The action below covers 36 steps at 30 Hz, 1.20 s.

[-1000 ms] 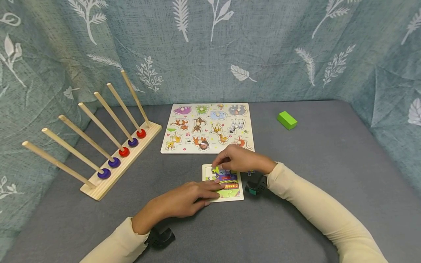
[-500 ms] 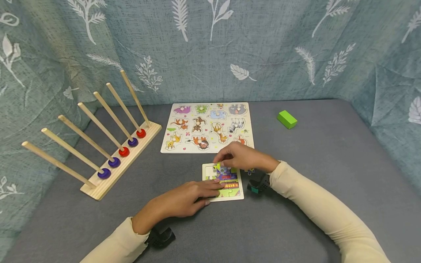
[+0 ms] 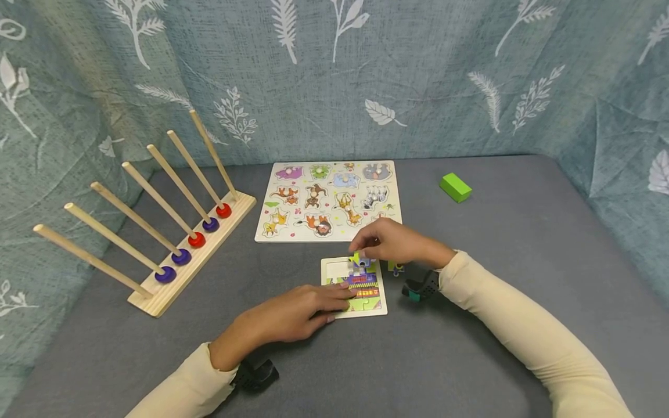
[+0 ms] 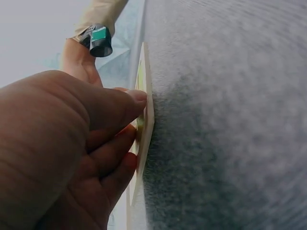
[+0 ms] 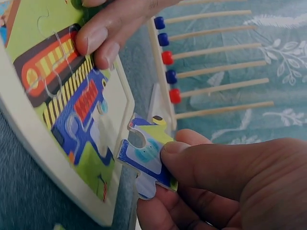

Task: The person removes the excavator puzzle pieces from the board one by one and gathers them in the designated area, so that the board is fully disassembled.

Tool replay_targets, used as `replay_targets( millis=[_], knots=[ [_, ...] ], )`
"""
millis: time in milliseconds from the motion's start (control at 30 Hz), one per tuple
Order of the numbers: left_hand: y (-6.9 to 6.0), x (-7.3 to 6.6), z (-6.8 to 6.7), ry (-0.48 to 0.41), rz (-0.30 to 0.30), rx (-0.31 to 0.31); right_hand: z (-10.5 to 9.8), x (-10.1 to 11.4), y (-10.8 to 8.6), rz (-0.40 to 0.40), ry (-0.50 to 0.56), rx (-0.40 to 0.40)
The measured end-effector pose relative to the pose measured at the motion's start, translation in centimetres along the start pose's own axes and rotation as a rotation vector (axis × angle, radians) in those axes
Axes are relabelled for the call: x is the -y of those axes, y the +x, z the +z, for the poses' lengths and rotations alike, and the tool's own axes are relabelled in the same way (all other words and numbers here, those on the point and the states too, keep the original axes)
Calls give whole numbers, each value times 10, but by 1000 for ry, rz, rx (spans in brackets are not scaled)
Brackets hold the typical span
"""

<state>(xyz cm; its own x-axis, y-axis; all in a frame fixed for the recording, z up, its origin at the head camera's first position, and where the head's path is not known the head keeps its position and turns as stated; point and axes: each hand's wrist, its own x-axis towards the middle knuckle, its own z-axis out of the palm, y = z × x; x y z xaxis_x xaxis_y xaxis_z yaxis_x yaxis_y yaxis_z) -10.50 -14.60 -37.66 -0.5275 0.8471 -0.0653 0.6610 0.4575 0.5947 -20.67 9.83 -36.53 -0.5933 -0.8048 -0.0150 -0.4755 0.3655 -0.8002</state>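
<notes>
A small jigsaw puzzle board point(image 3: 383, 302) with a pale frame and a coloured vehicle picture lies on the grey table. My left hand point(image 3: 292, 313) rests its extended fingers on the puzzle's left side; in the left wrist view the thumb point(image 4: 134, 98) touches the board's edge. Above the puzzle's far side, my right hand point(image 3: 397, 241) pinches a jigsaw piece point(image 5: 148, 153), blue and yellow-green, between thumb and fingers. The right wrist view shows this piece tilted and apart from the board. Bare backing shows in the far part of the frame. Another jigsaw piece point(image 3: 396, 267) lies right of the board, partly under my right hand.
Behind the puzzle lies an animal peg board point(image 3: 329, 203). A wooden rack point(image 3: 193, 261) with tall rods and red and blue rings stands at the left. A green block point(image 3: 456, 187) sits at the back right. Patterned cloth point(image 3: 334, 87) hangs behind the table.
My right hand has lifted the jigsaw piece from the puzzle's far side and shifted slightly right and away, baring more backing. My left hand stays in place.
</notes>
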Motion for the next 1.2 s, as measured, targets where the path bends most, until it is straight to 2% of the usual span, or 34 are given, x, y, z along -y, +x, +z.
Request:
replay_targets(
  millis=[367, 567, 733, 1200],
  knots=[
    [6, -1, -6, 7, 46, -25, -13, -5, -13, 6, 25, -20],
    [15, -2, -2, 10, 99, -39, -20, -8, -18, 17, 19, -34],
    [22, 0, 2, 3, 111, -19, -25, -10, -23, 37, 8, -32],
    [24, 10, 9, -5, 142, -15, -33, -27, -40, 68, -32, -17]
  ],
)
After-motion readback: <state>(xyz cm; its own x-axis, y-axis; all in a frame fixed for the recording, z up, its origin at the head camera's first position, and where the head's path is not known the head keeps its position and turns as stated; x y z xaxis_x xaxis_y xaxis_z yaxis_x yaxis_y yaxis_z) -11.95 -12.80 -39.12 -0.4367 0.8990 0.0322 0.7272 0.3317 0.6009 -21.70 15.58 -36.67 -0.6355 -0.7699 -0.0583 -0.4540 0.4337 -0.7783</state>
